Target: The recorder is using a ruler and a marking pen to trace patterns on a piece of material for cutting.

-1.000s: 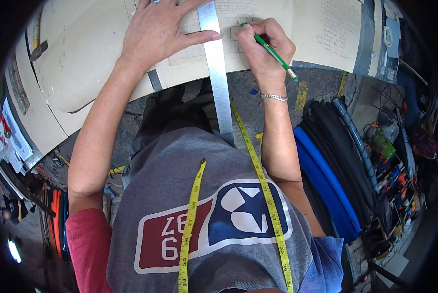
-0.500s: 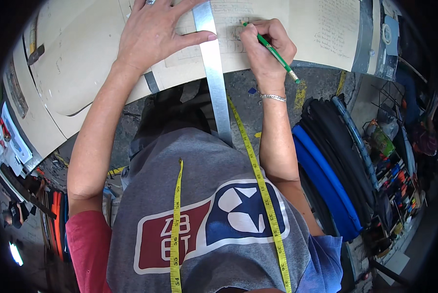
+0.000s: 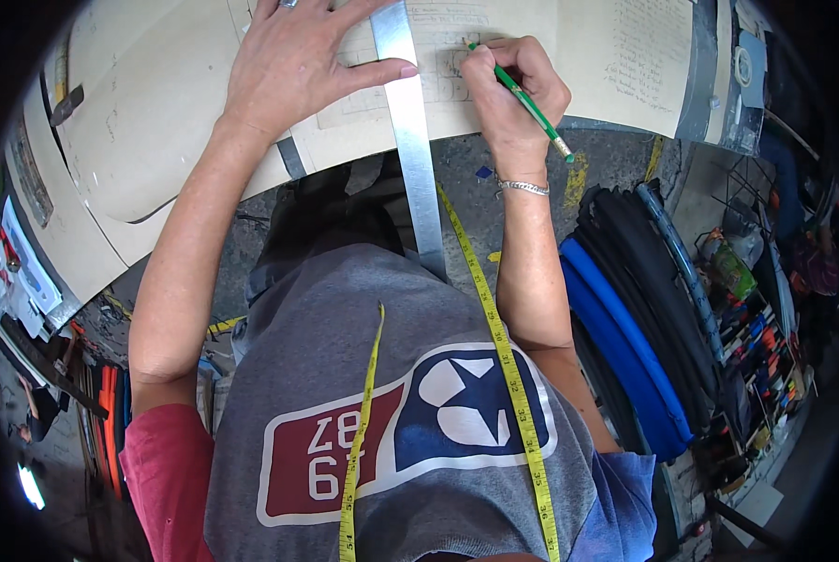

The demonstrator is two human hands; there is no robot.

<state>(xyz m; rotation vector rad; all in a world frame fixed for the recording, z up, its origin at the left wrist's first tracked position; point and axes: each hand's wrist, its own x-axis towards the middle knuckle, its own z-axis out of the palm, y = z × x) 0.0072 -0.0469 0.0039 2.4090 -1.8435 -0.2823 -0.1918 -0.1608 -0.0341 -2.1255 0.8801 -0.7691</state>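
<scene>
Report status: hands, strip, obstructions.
Right hand gripping green pencil. Left hand spread, thumb on metal strip. Tape measure draped on shirt, clear of both hands.

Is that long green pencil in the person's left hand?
No, the person's right hand is gripping the long green pencil.

The ruler point(image 3: 408, 131) is long, flat and shiny silver. It lies across the pale paper point(image 3: 443, 70) with thin drawn lines — its near end sticks out past the paper. The left hand point(image 3: 293, 70) touches it. The green pencil point(image 3: 535, 112) leans in the right hand point(image 3: 518, 94), point far and left.
</scene>
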